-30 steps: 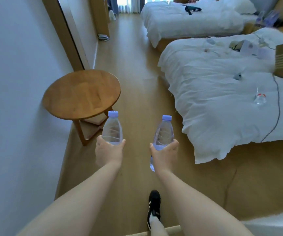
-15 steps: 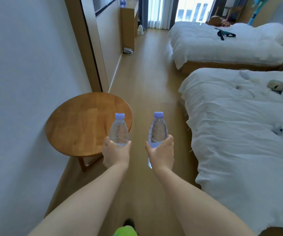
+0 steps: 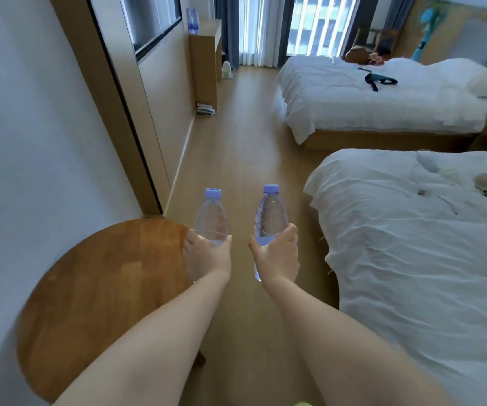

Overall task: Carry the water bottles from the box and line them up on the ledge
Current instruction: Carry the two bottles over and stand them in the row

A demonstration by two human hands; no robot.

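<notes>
Between round table and near bed, left hand and right hand are each gripping a light, smooth, likely slippery water bottle around its lower body, upright, headed for the far ledge.

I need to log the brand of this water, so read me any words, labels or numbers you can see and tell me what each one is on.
No readable text anywhere.
Left bottle: the cap has a faint mark, too blurred to read; no label visible.
Right bottle: no label visible.
Bottles on the far ledge: too small and blurred to read.
</notes>
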